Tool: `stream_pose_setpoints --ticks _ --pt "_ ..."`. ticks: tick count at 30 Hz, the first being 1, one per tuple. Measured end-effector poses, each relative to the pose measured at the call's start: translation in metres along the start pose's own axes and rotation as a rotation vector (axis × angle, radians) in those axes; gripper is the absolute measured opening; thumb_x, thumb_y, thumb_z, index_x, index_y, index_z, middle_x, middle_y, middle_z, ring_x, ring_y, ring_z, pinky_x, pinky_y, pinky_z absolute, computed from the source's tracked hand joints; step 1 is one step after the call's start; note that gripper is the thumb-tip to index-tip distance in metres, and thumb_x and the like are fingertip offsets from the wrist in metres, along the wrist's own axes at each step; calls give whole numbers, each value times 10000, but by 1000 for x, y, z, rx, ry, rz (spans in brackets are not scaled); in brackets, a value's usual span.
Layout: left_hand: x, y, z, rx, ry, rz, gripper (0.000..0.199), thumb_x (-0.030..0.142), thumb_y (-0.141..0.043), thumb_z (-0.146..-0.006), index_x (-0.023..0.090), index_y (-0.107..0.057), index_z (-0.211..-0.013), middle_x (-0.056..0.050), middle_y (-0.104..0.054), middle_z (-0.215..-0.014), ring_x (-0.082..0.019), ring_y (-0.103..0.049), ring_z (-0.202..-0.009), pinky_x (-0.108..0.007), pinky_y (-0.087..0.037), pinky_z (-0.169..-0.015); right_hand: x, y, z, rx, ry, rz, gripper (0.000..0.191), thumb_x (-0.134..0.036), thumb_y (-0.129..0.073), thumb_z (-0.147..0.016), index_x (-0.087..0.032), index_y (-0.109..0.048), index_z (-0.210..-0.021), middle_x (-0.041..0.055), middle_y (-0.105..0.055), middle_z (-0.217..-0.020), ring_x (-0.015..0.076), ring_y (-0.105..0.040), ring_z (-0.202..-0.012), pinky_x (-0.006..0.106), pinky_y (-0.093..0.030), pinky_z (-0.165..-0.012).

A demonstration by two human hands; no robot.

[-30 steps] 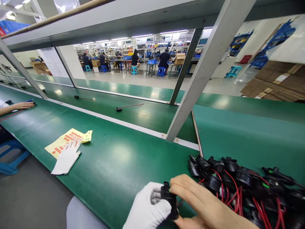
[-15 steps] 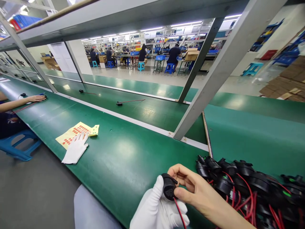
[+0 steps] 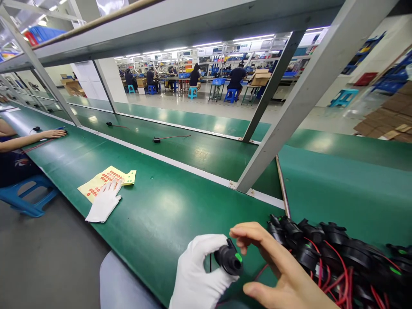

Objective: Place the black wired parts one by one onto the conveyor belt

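Observation:
My left hand [image 3: 201, 268], in a white glove, grips a round black part [image 3: 229, 259] with a short nozzle and a green mark facing up. Bare, with thumb and fingers spread, my right hand [image 3: 273, 262] is just right of that part and holds nothing. A dark wire shows beside the gloved fingers. To the right lies a heap of similar black parts [image 3: 341, 244] with red and black wires, some with green marks.
A white glove [image 3: 104, 204] lies partly on a yellow sticker sheet [image 3: 96, 180]. A slanted metal post [image 3: 277, 128] rises beyond my hands. Small wired parts [image 3: 156, 140] lie on the middle strip. Another person's hand [image 3: 56, 133] rests at far left.
My right hand has let go of the black part and opened. The left hand has turned the part, so its nozzle and green mark now show. Parts on the middle strip have shifted slightly left.

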State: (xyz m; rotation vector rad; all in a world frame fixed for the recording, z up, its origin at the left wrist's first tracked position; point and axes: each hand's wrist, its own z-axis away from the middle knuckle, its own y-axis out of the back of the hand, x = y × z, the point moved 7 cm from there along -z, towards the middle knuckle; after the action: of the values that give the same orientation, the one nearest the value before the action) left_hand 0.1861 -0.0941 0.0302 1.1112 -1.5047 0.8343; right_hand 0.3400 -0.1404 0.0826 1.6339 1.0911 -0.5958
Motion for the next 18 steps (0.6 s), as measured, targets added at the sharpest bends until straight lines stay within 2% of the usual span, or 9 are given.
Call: stream_pose_setpoints --ticks 4,7,10,12,15,17,18 --pt "24 1 1 -45 -294 -134 505 149 -789 -789 403 -674 -1210 57 -779 -1095 -129 -730 -963 -185 -552 -884 -14 -7 -3 -12 81 47 606 -135 -747 -811 -349 -523 -1332 20 -653 -1109 174 -668 -995 210 -550 -888" --pt "34 4 3 23 -411 -235 462 179 -755 -823 340 -645 -1241 17 -778 -1079 -139 -742 -941 -195 -578 -861 -6 -11 -3 -22 31 -44 546 -105 -719 -819 -366 -565 -1273 14 -653 -1119 172 -662 -1032 219 -536 -912" --pt "39 8 8 129 -521 -375 448 379 -745 -846 252 -621 -1258 -55 -777 -1042 -181 -748 -896 -243 -612 -812 22 -14 0 -13 -214 -333 343 -294 -727 -868 -349 -603 -1183 5 -630 -1054 164 -652 -962 220 -544 -835" --pt "41 9 12 184 -579 -461 518 448 -734 -843 214 -604 -1286 -77 -777 -1006 -190 -745 -846 -256 -619 -774 38 -20 2 -28 -358 -526 351 -492 -738 -848 -308 -625 -1124 7 -602 -998 156 -621 -876 219 -536 -757" --pt "40 7 15 185 -566 -480 512 316 -767 -814 235 -608 -1294 -52 -777 -981 -174 -735 -803 -245 -602 -734 47 -30 -1 -63 -444 -681 502 -661 -766 -743 -259 -631 -1012 -7 -558 -902 136 -546 -757 215 -483 -657" --pt "32 7 13 156 -400 -411 511 219 -808 -738 273 -660 -1224 -23 -778 -979 -179 -730 -813 -258 -588 -756 47 -35 -3 -74 -474 -729 547 -699 -778 -698 -241 -613 -947 -20 -542 -849 126 -527 -711 216 -451 -624" --pt "23 8 10 134 -246 -349 476 193 -821 -705 277 -696 -1156 -15 -781 -967 -187 -730 -831 -270 -580 -781 46 -37 -4 -81 -486 -747 560 -711 -773 -692 -234 -601 -928 -26 -540 -829 122 -528 -690 220 -442 -619"
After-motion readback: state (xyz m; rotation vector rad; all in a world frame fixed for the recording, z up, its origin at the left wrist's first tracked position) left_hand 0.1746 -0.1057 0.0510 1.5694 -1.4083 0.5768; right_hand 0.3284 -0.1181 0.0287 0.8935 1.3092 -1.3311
